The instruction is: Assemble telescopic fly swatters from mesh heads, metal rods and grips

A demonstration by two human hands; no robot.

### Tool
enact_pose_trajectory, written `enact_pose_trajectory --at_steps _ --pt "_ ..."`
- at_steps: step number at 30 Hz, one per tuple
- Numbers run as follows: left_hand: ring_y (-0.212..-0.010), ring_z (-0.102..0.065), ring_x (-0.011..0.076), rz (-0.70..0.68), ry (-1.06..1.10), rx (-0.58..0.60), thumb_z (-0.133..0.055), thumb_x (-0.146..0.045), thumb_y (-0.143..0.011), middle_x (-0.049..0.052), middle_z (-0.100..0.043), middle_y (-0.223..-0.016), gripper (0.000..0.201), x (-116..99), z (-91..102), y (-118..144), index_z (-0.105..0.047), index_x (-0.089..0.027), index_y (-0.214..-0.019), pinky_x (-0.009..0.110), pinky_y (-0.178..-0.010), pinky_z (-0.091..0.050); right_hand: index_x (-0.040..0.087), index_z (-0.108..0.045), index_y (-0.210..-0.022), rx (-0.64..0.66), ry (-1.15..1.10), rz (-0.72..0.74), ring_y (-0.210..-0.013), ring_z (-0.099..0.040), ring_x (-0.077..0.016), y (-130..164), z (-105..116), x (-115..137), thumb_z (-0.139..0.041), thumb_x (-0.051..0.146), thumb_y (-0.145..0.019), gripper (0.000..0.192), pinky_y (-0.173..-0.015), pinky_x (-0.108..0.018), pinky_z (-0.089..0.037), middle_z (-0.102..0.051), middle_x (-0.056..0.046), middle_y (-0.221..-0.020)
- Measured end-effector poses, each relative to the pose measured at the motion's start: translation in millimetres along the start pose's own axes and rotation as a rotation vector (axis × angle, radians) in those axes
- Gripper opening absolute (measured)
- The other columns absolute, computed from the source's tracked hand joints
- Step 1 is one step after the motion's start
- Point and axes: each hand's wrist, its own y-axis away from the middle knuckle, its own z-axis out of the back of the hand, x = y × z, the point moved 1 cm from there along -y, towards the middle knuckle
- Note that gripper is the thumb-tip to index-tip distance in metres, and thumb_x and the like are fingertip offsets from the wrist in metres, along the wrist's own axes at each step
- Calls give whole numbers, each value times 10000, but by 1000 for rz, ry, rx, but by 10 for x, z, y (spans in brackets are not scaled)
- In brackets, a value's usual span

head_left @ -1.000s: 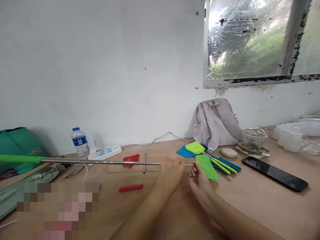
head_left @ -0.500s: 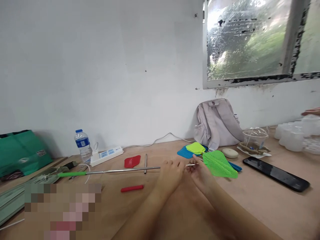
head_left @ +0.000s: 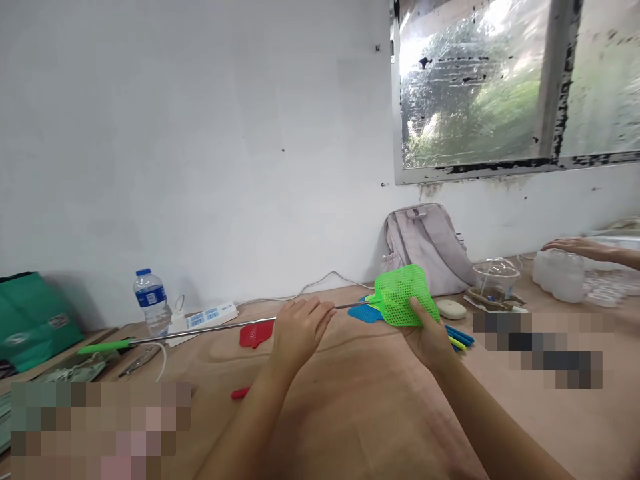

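Both hands (head_left: 360, 327) higher, swatter head (head_left: 400, 295) raised.

– What sort of place is this?

– A small, plain assembly workshop. A bare wooden worktop (head_left: 350, 413) runs along a scuffed white wall, under a window (head_left: 500, 87) whose frame paint is peeling.

– What shows that work is done here?

– Loose fly-swatter parts: left of the grey backpack (head_left: 425, 243) lie a red mesh head (head_left: 256, 333) and a power strip (head_left: 203, 317), and just in front of the backpack a pile of blue and yellow swatters (head_left: 457, 337). Right of it, stacked clear plastic cups (head_left: 560, 275) stand under another person's hand (head_left: 575, 247).
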Motion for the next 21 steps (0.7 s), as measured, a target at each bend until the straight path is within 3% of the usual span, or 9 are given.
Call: enact_pose_trajectory --at_steps 3,10,13,16,19,21 --pt "-658 -508 121 -4 12 -42 -301 -311 -905 -1 -605 -741 299 -13 39 8 -586 -224 -877 272 -624 -293 236 -633 -919 -49 62 69 -807 -613 -185 14 -11 -21 -720 225 -599 331 -660 -343 -513 -677 -6 -833" --pt "-661 -515 124 14 56 -27 -292 -303 -902 3 -605 -760 304 -108 122 -12 -578 -222 -842 275 -609 -304 241 -634 -927 -29 95 133 -741 -615 -170 48 -51 66 -725 247 -604 336 -619 -323 -521 -672 -6 -862" --pt "-685 -527 135 44 42 45 -269 -303 -904 15 -607 -785 316 -201 131 -53 -568 -217 -848 276 -614 -318 231 -633 -888 -50 93 139 -649 -596 -142 37 -55 59 -715 284 -616 289 -504 -254 -494 -661 8 -783" --pt "-698 -539 146 44 42 164 -258 -301 -906 24 -606 -798 313 -343 102 -71 -555 -211 -862 274 -626 -341 198 -631 -835 47 200 30 -468 -510 -91 98 -99 -83 -716 298 -616 255 -388 -204 -415 -590 39 -590" --pt "-724 -548 161 -16 58 288 -269 -291 -902 33 -598 -807 286 -490 38 -40 -539 -198 -893 284 -648 -371 175 -617 -792 139 252 -98 -396 -446 -62 235 -179 -302 -711 333 -617 254 -343 -178 -340 -540 50 -526" --pt "-778 -548 174 -72 77 335 -294 -267 -892 42 -592 -863 242 -555 -14 -5 -519 -192 -941 305 -687 -389 165 -595 -715 95 234 -132 -373 -436 -64 316 -219 -420 -671 410 -644 266 -325 -181 -304 -529 42 -497"
